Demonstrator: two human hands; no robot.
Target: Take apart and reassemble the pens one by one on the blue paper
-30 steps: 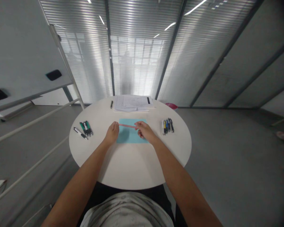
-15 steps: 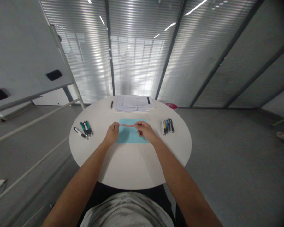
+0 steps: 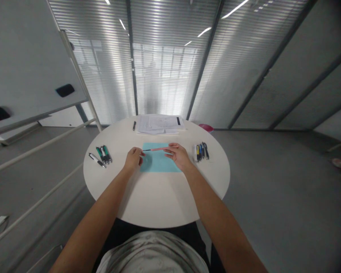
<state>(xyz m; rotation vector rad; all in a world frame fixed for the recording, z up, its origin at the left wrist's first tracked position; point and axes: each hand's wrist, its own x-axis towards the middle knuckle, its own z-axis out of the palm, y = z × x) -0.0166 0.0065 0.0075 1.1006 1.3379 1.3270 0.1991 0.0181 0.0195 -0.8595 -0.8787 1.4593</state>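
Note:
Above a light blue sheet [image 3: 158,163] on the table, my right hand [image 3: 179,154] pinches a pink pen barrel [image 3: 160,148] by its right end. A thin dark rod [image 3: 147,150], which looks like a pen refill, shows at the barrel's left end. My left hand [image 3: 133,157] is closed on the rod's outer end, with thumb and fingers pressed together. Rod and barrel lie nearly in one line, meeting between the hands. The fingertips hide both outer ends.
Green, black and white pens [image 3: 104,154] lie left on the round white table [image 3: 159,201]. Several more pens [image 3: 201,151] lie right. Printed papers [image 3: 157,124] and a dark pen [image 3: 134,125] are at the back. A whiteboard [image 3: 25,57] stands at left.
The dark rod now shows between my left fingers and the pink barrel, where only pink showed before. My right hand and the barrel have shifted slightly right, and the barrel's right end has risen.

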